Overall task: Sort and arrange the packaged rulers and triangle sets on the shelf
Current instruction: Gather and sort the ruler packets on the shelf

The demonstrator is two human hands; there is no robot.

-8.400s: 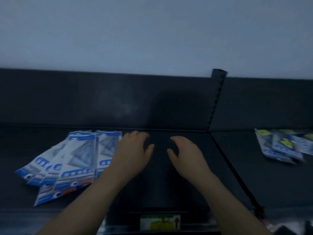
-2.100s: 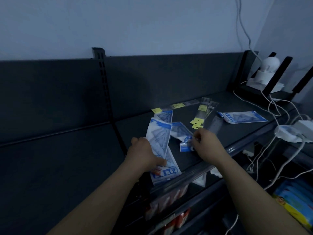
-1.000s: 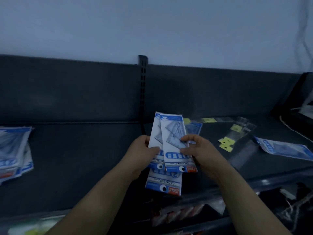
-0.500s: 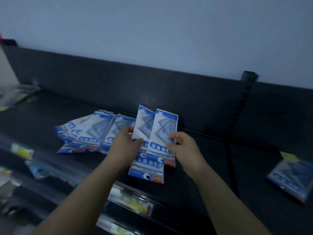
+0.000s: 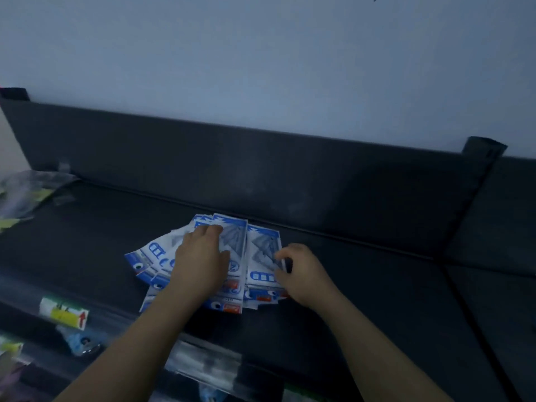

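The two triangle-set packets held up a moment ago now lie on the shelf beside the fanned pile. The left hand presses flat, fingers released; the right hand pinches the rightmost packet's edge. Squaring the pile remains, and clear packets far left look unsorted.

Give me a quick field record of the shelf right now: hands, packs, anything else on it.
left hand: flat, palm down on the blue packs
right hand: fingers curled at the right edge of the rightmost pack; grip unclear
packs: overlapping on the shelf, fanned out to the left, tops near the back panel
other stock: clear bags with yellow tags at far left, blurred
front rail: yellow price label
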